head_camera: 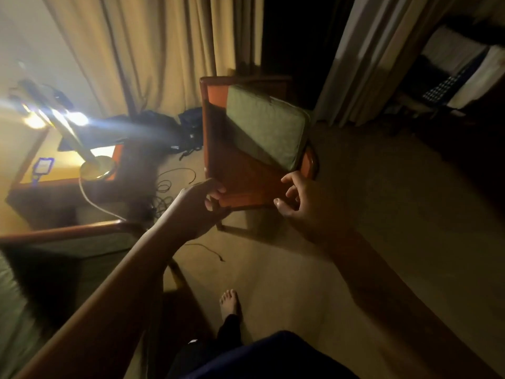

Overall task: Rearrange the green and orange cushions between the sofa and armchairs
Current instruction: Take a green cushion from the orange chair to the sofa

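Observation:
An armchair with a wooden frame stands ahead of me on the carpet. An orange cushion lies flat on its seat. A green cushion leans tilted on top of it, against the back and right arm. My left hand reaches to the seat's front left corner, thumb below and fingers above the orange cushion's edge, not closed on it. My right hand hovers at the front right corner with fingers spread, holding nothing.
A second seat with green upholstery and a wooden arm is at my lower left. Behind it stands a side table with a lit lamp. Cables and dark bags lie on the floor before curtains.

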Motion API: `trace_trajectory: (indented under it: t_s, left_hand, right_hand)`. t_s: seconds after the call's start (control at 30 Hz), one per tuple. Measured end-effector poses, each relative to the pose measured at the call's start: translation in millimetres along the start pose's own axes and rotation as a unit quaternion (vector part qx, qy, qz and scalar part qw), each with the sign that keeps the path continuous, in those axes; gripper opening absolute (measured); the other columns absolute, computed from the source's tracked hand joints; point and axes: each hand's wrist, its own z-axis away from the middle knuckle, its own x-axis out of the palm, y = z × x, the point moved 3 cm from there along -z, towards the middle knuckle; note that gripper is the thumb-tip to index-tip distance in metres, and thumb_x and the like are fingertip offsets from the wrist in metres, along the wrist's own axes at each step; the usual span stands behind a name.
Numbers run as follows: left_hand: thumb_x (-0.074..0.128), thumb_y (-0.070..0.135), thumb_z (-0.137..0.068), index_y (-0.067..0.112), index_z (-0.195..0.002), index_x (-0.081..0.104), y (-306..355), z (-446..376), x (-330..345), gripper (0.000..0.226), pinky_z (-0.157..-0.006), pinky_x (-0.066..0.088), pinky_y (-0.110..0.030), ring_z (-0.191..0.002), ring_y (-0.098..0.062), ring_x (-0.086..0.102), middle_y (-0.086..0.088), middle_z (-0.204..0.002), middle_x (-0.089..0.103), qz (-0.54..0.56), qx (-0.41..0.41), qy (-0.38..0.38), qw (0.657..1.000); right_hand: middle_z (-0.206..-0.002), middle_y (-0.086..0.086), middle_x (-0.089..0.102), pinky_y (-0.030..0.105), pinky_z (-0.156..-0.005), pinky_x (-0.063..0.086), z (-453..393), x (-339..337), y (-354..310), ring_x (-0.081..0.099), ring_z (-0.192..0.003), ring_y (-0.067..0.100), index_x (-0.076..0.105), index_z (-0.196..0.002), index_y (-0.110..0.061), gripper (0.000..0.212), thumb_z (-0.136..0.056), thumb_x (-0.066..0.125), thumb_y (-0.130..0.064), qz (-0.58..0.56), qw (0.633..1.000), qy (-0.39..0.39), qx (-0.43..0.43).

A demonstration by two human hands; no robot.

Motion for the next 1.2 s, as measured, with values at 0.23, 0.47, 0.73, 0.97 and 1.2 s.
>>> trace_trajectory:
  t_s: [0.23,0.47,0.73,0.97,1.2]
  left_hand:
    - [0.078,0.037,-0.084,0.03,-0.113,0.064,-40.3,-204.8,-45.6,0.034,-0.08,0.055,-0.032,-0.089,-0.006,0.064,0.012,-0.103,0.066,-0.004,-0.02,-0.011,1.0]
    - [0.077,0.033,-0.085,0.027,-0.116,0.065,-41.6,-394.9,-28.5,0.034,-0.08,0.055,-0.032,-0.089,-0.009,0.064,0.01,-0.101,0.066,-0.003,-0.019,-0.023,1.0]
    - [0.078,0.027,-0.084,0.028,-0.114,0.063,-48.1,-568.1,21.5,0.034,-0.069,0.046,-0.018,-0.085,-0.004,0.061,0.01,-0.099,0.064,-0.006,-0.044,-0.055,0.997]
    - [0.077,0.021,-0.083,0.028,-0.109,0.062,-62.3,-686.7,42.8,0.031,-0.069,0.043,-0.018,-0.081,0.001,0.056,0.012,-0.097,0.059,-0.024,-0.02,-0.05,0.998]
    - [0.072,0.03,-0.085,0.017,-0.137,0.05,-113.5,-809.1,97.7,0.059,-0.096,0.049,-0.044,-0.117,-0.028,0.054,-0.007,-0.133,0.052,-0.164,-0.008,-0.103,0.981]
  right_hand:
    - [-0.093,-0.007,0.068,0.033,-0.076,0.055,-185.6,-9.0,43.1,0.065,-0.083,0.012,0.06,-0.123,-0.024,0.04,-0.089,0.072,-0.041,-0.045,0.996,0.07,0.033]
    - [-0.101,-0.009,0.063,0.023,-0.062,0.043,-349.4,-27.3,129.7,0.061,-0.084,0.008,0.056,-0.125,-0.027,0.035,-0.095,0.068,-0.039,-0.055,0.993,0.069,0.08]
    - [-0.103,-0.01,0.06,0.024,-0.066,0.046,-515.8,-20.7,213.3,0.061,-0.09,0.01,0.056,-0.127,-0.024,0.038,-0.095,0.07,-0.037,-0.02,0.996,-0.014,0.082]
    - [-0.119,0.001,0.063,0.037,-0.084,0.055,-634.9,6.3,263.5,0.061,-0.111,0.019,0.055,-0.134,-0.02,0.045,-0.095,0.068,-0.039,0.033,0.996,-0.017,0.078]
    - [-0.166,0.015,0.025,0.046,-0.121,0.029,-701.8,84.4,301.8,0.023,-0.153,0.033,0.017,-0.162,-0.012,0.088,-0.099,0.05,-0.062,0.145,0.966,-0.108,0.184]
